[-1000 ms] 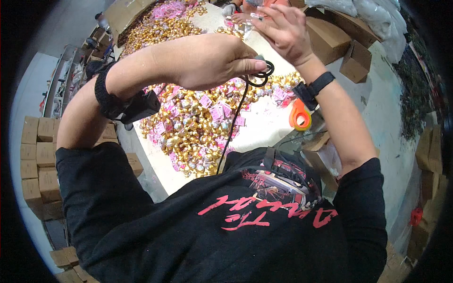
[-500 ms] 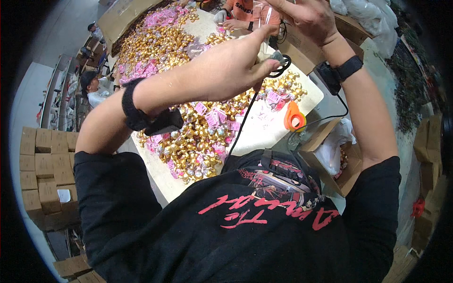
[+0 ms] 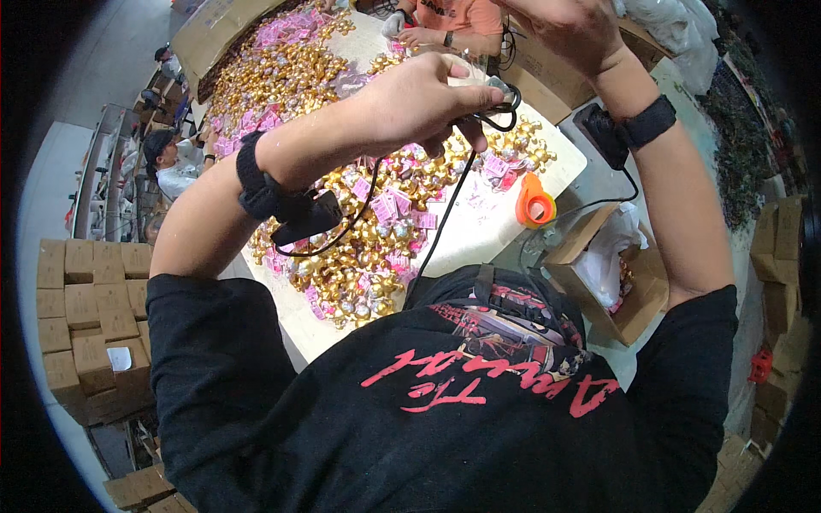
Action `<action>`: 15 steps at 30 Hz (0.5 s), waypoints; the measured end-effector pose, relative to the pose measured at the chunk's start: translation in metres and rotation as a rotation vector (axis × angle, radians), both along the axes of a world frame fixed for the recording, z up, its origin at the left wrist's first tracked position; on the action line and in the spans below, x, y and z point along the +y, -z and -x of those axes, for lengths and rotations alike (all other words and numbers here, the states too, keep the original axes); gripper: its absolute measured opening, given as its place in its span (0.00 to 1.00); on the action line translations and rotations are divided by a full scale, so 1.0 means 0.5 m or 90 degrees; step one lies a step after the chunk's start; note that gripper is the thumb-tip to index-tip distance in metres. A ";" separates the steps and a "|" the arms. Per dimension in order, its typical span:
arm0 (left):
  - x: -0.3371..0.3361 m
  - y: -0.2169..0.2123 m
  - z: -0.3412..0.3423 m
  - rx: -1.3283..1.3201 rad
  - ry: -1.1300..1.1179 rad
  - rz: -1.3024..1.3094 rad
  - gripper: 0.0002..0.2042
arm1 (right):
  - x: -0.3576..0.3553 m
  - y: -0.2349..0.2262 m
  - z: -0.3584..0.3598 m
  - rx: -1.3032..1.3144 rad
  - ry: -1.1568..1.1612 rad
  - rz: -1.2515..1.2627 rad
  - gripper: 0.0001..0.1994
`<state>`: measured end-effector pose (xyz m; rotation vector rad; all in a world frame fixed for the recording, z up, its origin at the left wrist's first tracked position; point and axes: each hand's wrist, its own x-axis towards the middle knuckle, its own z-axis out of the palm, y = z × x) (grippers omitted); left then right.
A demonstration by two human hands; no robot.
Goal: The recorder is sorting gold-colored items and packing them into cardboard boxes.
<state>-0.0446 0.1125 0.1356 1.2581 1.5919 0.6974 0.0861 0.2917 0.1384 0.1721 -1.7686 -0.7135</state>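
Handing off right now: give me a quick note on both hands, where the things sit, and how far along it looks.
Left hand: raised over the table, fingers pinched on a black cable.
Right hand: raised beside it at the top edge, grip unclear.
Things: gold ornaments with pink tags heaped on the white table; orange tape dispenser near its edge; open cardboard box to the right, something white inside.
Done or left: cannot tell; the pile is large.

Heap of small ornaments (image 3: 342, 171) on the table (image 3: 479, 231), tape dispenser (image 3: 534, 202) right, open box (image 3: 611, 274) beyond its edge.
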 end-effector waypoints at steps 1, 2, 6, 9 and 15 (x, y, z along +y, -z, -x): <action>0.003 0.006 0.005 0.000 0.000 0.000 0.19 | -0.001 -0.004 -0.001 -0.010 -0.003 -0.018 0.11; 0.005 0.012 0.010 -0.045 -0.007 0.031 0.17 | -0.002 -0.005 -0.001 -0.021 -0.006 -0.036 0.12; 0.014 0.019 0.036 -0.121 0.024 0.048 0.14 | 0.013 -0.003 -0.004 0.001 -0.024 -0.054 0.13; 0.012 0.010 0.050 -0.113 0.029 0.058 0.17 | 0.005 -0.015 -0.017 -0.001 -0.026 -0.079 0.11; 0.006 -0.031 0.080 -0.085 0.098 0.081 0.19 | -0.092 0.006 -0.116 -0.088 0.035 -0.074 0.14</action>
